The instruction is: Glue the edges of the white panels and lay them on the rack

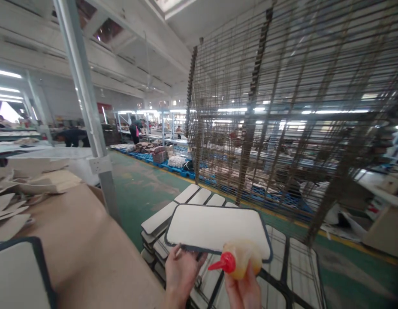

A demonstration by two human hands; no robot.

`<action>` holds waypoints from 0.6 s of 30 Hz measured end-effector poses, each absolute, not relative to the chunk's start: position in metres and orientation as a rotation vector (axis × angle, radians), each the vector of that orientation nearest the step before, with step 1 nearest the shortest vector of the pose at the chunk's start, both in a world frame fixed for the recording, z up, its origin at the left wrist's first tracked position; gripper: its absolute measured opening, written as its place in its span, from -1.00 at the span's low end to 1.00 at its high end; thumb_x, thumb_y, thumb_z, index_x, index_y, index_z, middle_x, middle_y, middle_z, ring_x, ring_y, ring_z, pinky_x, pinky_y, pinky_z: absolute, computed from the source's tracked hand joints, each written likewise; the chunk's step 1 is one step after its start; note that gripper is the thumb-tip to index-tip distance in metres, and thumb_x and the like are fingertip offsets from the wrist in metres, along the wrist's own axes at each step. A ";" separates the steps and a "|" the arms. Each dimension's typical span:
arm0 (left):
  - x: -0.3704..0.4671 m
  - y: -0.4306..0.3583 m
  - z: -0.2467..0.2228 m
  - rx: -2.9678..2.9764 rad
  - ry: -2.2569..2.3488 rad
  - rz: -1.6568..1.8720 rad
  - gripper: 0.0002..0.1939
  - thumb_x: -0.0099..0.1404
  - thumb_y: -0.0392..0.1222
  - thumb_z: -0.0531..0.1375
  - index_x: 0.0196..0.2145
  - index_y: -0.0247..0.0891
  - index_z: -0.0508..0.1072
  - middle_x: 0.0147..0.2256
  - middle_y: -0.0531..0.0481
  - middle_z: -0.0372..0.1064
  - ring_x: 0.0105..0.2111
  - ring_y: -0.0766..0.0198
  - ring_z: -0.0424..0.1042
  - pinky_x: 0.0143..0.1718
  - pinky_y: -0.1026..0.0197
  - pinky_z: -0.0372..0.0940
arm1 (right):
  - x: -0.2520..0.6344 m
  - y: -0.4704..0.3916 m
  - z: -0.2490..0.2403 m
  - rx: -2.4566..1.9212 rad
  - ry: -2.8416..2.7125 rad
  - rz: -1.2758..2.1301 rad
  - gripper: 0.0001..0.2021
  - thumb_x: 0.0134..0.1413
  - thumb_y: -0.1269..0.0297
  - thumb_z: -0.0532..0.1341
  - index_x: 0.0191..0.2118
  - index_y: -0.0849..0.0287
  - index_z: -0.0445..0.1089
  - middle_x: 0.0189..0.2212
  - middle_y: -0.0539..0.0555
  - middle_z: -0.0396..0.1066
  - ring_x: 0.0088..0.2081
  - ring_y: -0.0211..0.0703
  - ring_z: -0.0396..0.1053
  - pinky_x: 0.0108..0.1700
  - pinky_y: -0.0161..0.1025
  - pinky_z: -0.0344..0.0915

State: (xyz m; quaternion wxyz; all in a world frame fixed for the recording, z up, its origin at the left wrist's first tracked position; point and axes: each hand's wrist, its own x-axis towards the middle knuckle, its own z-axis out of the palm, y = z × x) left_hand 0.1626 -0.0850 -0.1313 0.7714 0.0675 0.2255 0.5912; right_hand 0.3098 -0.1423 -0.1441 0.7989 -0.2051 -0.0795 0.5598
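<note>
A white panel with rounded corners and a dark edge [215, 225] lies tilted above a stack of similar panels. My left hand [182, 272] is under the panel's near edge, palm up, with its fingers curled against that edge. A translucent bottle of yellowish content [247, 257] with a red nozzle cap [227, 262] is in my right hand [244, 287], in front of the panel's near right part. The nozzle points left, toward my left hand. Beneath the panel, several dark-edged white panels [274, 249] rest on a rack.
A brown table [99, 253] is at the left, with cut pale pieces [12, 210] and another dark-edged panel [20, 274] on it. A metal post [86, 86] rises beside it. A tall wire rack [250, 103] stands at the right. A person [134, 128] is in the distance.
</note>
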 end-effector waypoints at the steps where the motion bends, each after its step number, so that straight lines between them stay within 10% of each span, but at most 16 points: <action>1: 0.149 -0.091 -0.138 0.158 0.497 1.263 -0.74 0.18 -0.16 0.05 -0.27 -0.13 0.51 -0.20 -0.20 0.53 -0.05 -0.03 0.48 -0.02 -0.14 0.34 | 0.309 -0.144 -0.142 -0.452 -0.155 1.184 -0.61 -0.21 -0.02 0.47 -0.25 0.05 0.55 -0.26 0.06 0.54 -0.16 -0.04 0.51 -0.08 -0.14 0.47; 7: 0.063 -0.089 -0.127 0.568 1.128 1.610 -0.62 0.01 -0.37 0.30 -0.20 -0.02 0.45 -0.14 0.00 0.51 0.14 0.10 0.33 0.10 0.16 0.27 | 0.301 -0.152 -0.130 -0.521 -0.257 1.267 -0.62 -0.22 -0.04 0.48 -0.31 0.10 0.55 -0.30 0.09 0.55 -0.18 -0.03 0.51 -0.14 -0.18 0.49; 14: 0.079 -0.029 -0.002 1.753 1.034 1.383 -0.30 -0.34 -0.30 0.50 -0.13 -0.23 0.51 0.11 -0.25 0.35 0.20 -0.16 0.19 0.25 -0.02 -0.01 | 0.261 -0.160 -0.131 -0.538 -0.401 1.382 -0.58 -0.20 -0.07 0.46 -0.25 0.12 0.54 -0.28 0.16 0.53 -0.11 0.15 0.47 0.02 0.11 0.37; 18: 0.099 0.001 0.006 2.022 0.930 0.845 -0.52 -0.22 -0.16 0.46 -0.26 -0.27 0.55 -0.21 -0.14 0.53 -0.13 -0.06 0.43 -0.05 0.11 0.25 | 0.242 -0.158 -0.128 -0.503 -0.348 1.378 -0.56 -0.29 -0.03 0.50 -0.26 0.11 0.54 -0.29 0.14 0.53 -0.09 0.15 0.46 0.02 0.09 0.37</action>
